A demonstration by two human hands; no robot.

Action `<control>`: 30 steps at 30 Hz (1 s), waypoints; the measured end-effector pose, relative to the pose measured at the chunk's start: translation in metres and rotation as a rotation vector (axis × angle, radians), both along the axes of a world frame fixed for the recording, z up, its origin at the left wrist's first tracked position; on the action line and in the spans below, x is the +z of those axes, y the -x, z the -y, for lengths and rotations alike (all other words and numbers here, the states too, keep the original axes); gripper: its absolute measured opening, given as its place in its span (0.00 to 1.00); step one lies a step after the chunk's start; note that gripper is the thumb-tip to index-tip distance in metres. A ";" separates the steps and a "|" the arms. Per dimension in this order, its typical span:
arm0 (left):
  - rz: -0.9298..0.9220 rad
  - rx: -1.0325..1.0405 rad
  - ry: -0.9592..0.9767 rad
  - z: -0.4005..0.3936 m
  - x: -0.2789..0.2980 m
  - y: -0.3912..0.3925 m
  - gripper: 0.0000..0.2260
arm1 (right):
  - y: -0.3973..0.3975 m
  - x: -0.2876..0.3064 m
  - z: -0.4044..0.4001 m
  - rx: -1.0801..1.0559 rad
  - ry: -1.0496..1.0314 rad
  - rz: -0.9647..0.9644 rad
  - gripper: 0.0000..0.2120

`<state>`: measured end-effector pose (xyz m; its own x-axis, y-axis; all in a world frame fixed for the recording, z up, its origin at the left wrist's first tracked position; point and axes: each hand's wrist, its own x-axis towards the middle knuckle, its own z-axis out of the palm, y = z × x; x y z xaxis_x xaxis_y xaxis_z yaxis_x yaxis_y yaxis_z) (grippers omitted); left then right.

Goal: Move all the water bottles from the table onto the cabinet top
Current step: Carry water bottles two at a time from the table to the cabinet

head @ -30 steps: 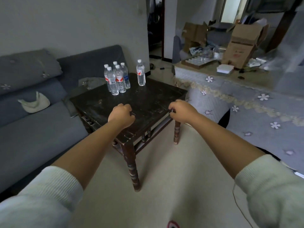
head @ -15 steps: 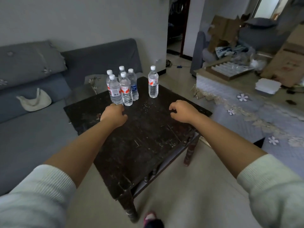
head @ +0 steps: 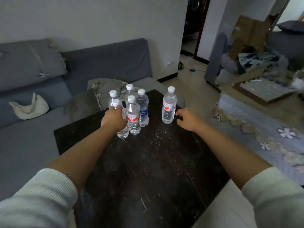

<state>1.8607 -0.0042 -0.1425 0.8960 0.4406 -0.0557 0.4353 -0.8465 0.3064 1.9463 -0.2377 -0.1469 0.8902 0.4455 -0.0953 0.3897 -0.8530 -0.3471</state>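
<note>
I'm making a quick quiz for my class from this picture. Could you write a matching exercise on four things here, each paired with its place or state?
1. left hand
2. right hand
3. blue-label bottle
4. lone bottle

a. stands apart from the cluster
b. open, beside a bottle, not touching
c. at the cluster's back right
d. wrapped on the cluster's front-left bottle

Pairs: 1-d, 2-b, 3-c, 4-a

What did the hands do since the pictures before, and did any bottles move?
Both hands reached forward over the table. The left hand now wraps the nearest bottle of the cluster; the right hand, fingers open, has come beside the lone bottle without touching it. All six bottles stand where they stood.
</note>
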 end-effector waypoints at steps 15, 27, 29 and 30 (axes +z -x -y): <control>-0.068 -0.003 0.092 -0.029 -0.035 -0.064 0.24 | -0.107 -0.027 -0.036 -0.109 0.079 -0.064 0.35; -0.299 0.086 -0.155 -0.028 -0.006 -0.091 0.15 | -0.180 -0.015 -0.057 0.177 0.157 -0.023 0.12; -0.299 0.083 -0.122 -0.026 -0.009 -0.089 0.15 | -0.173 -0.014 -0.058 0.186 0.154 -0.039 0.12; -0.305 0.076 -0.119 -0.022 -0.009 -0.085 0.15 | -0.168 -0.014 -0.056 0.187 0.152 -0.043 0.12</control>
